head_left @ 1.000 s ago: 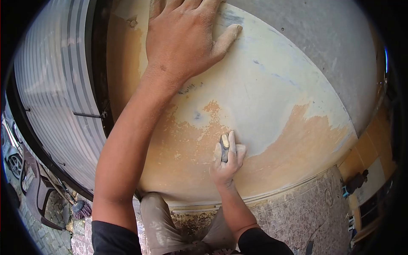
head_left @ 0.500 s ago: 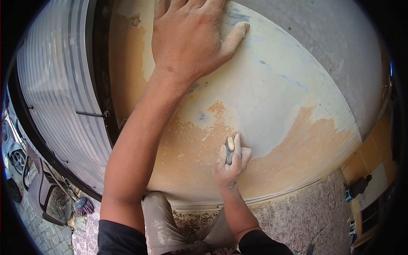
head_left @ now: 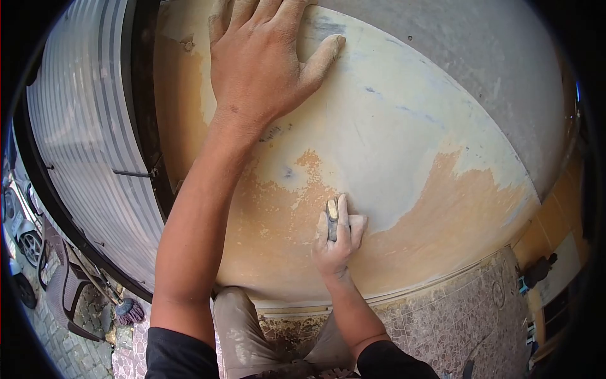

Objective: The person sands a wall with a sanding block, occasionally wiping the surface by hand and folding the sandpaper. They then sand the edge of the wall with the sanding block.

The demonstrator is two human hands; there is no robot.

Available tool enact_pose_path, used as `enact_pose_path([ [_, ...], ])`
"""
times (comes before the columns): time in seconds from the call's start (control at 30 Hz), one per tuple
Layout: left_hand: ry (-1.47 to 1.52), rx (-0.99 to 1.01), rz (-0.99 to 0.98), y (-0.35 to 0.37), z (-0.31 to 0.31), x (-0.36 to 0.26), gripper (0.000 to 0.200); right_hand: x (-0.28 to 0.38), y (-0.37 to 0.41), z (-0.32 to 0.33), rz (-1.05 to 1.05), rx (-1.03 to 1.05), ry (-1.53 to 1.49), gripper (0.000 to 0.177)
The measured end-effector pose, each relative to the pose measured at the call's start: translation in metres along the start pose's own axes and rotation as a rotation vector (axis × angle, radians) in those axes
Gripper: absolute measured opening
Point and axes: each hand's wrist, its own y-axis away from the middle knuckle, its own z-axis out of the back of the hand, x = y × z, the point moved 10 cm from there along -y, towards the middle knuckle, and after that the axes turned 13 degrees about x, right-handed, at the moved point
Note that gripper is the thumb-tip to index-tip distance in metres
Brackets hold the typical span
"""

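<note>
A broad curved body panel (head_left: 385, 158) lies before me, with pale grey-cream filler patches and bare tan-orange areas with ragged edges. Flat on its upper part rests my left hand (head_left: 259, 54), fingers and thumb spread and coated with pale dust. Lower down, near the panel's middle, my right hand (head_left: 341, 243) presses its dusty fingers against the surface. Between them is a small dark grey piece that looks like folded sandpaper (head_left: 331, 228), with a yellowish tip at its upper end. The side that meets the panel is hidden.
Ribbed translucent sheeting (head_left: 82, 139) in a black frame curves along the left. A grey panel (head_left: 492, 76) adjoins at upper right. A chair (head_left: 66, 290) and a mop (head_left: 128, 311) stand at lower left; stone-patterned paving (head_left: 448, 316) shows below.
The view has shifted slightly, so the panel and left hand appear a little further left. My right hand also appears slightly further left, still gripping the dark piece.
</note>
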Motion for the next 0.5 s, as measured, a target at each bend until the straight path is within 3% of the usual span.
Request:
enact_pose_path([
  [0.03, 0.004, 0.006, -0.006, 0.001, -0.001, -0.002, 0.047, -0.006, -0.019, -0.001, -0.058, 0.033, -0.051, 0.052],
  [0.17, 0.006, -0.006, -0.031, 0.002, 0.002, -0.005, 0.047, 0.024, -0.143, 0.017, 0.042, 0.011, -0.108, 0.057],
  [0.27, 0.01, 0.031, -0.016, 0.001, 0.003, -0.006, 0.047, 0.013, -0.114, 0.013, 0.034, 0.001, -0.113, 0.056],
  [0.43, 0.037, 0.058, -0.019, -0.001, 0.002, 0.004, 0.047, -0.021, 0.053, -0.014, -0.051, 0.023, -0.057, 0.054],
  [0.5, 0.029, 0.036, -0.009, 0.001, 0.004, 0.003, 0.047, -0.017, 0.028, -0.011, -0.003, 0.029, -0.04, 0.054],
])
